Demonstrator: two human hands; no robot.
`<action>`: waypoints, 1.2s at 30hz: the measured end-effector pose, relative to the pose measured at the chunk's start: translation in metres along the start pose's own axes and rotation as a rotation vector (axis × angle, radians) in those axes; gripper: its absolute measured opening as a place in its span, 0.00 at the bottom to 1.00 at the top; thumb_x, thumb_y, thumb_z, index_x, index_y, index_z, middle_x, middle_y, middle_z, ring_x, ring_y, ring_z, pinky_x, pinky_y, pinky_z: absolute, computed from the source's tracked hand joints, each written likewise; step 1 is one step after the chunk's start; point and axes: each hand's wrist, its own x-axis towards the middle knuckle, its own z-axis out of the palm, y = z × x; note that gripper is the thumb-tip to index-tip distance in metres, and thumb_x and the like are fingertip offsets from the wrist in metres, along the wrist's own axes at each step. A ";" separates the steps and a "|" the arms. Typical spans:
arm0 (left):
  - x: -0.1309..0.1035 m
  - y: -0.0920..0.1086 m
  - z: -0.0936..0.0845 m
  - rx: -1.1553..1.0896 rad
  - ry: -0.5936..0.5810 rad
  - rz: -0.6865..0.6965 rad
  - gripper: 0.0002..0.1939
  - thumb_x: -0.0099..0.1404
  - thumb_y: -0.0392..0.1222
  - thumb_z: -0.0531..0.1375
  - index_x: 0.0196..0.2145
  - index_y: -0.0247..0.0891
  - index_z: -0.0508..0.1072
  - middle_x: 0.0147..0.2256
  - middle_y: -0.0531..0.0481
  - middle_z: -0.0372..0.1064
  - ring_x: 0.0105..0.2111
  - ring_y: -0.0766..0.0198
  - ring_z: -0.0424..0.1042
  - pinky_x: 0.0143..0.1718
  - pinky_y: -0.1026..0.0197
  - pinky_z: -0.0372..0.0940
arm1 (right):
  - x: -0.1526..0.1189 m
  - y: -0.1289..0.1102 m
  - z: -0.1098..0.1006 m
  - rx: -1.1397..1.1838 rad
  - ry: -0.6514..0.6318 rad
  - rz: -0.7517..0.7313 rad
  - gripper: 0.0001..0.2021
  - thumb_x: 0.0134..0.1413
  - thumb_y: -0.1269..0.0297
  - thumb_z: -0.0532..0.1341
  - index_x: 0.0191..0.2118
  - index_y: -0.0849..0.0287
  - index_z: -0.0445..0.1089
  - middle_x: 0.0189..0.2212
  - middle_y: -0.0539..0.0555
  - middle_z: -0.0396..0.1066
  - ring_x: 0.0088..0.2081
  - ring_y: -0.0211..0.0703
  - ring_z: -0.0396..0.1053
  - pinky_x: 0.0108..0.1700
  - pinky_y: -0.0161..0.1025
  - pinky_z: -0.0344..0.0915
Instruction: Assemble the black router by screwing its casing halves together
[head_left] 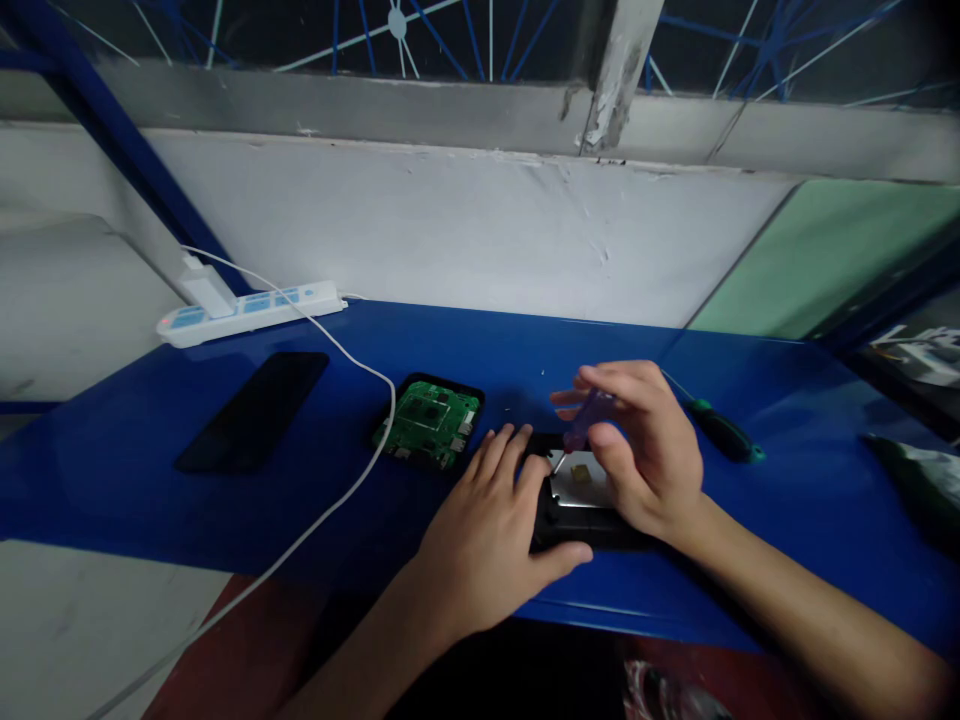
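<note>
A black device casing point(589, 528) lies on the blue table with a silvery metal plate point(600, 485) in its upper face. A small gold-coloured square point(580, 473) sits on the plate. My left hand point(487, 530) grips the casing's left end between thumb and index finger, its other fingers stretched beside it. In my right hand point(649, 450) is a screwdriver point(589, 415) with a translucent purple handle. It leans, its shaft reaching down to the plate's upper left corner. Whether the tip sits in a screw cannot be seen. Part of the casing is hidden beneath both hands.
Left of my hands lies an open black case with a green circuit board point(431, 420). Farther left are a dark phone-like slab point(255, 412) and a white power strip point(255, 312). A white cable point(330, 515) crosses the table. A green-and-black screwdriver point(724, 430) lies at right.
</note>
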 end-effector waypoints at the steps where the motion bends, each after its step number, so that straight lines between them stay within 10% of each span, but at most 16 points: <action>1: 0.000 0.000 0.000 -0.003 -0.003 0.001 0.35 0.60 0.62 0.67 0.54 0.35 0.65 0.65 0.28 0.57 0.68 0.37 0.50 0.65 0.35 0.54 | 0.000 -0.001 0.000 0.024 -0.021 0.013 0.21 0.67 0.66 0.56 0.64 0.47 0.62 0.51 0.59 0.67 0.48 0.51 0.74 0.42 0.50 0.78; 8: 0.002 0.000 -0.003 -0.032 -0.006 -0.012 0.35 0.59 0.61 0.68 0.54 0.35 0.66 0.65 0.29 0.56 0.68 0.37 0.50 0.66 0.36 0.52 | -0.001 -0.008 0.002 0.047 -0.080 0.040 0.28 0.67 0.73 0.52 0.69 0.47 0.53 0.59 0.57 0.67 0.50 0.48 0.75 0.48 0.52 0.77; 18: 0.003 0.001 -0.005 -0.043 -0.023 -0.015 0.41 0.60 0.57 0.68 0.62 0.34 0.58 0.64 0.30 0.58 0.67 0.36 0.51 0.65 0.35 0.53 | 0.005 -0.008 -0.002 -0.116 -0.009 -0.079 0.30 0.56 0.71 0.68 0.62 0.44 0.65 0.37 0.52 0.69 0.37 0.45 0.72 0.38 0.45 0.75; 26: 0.002 0.002 -0.005 0.006 -0.036 -0.019 0.38 0.61 0.60 0.67 0.59 0.34 0.63 0.66 0.30 0.55 0.68 0.39 0.50 0.66 0.36 0.53 | 0.004 -0.011 -0.001 -0.010 -0.071 -0.023 0.28 0.67 0.76 0.52 0.69 0.50 0.55 0.54 0.58 0.69 0.46 0.44 0.76 0.45 0.46 0.75; 36: 0.002 0.001 -0.003 0.020 -0.052 -0.014 0.41 0.61 0.60 0.67 0.62 0.33 0.60 0.66 0.29 0.55 0.68 0.39 0.50 0.65 0.35 0.54 | 0.009 -0.009 -0.006 -0.158 0.015 -0.114 0.20 0.61 0.67 0.65 0.58 0.53 0.68 0.36 0.53 0.68 0.36 0.42 0.68 0.36 0.41 0.71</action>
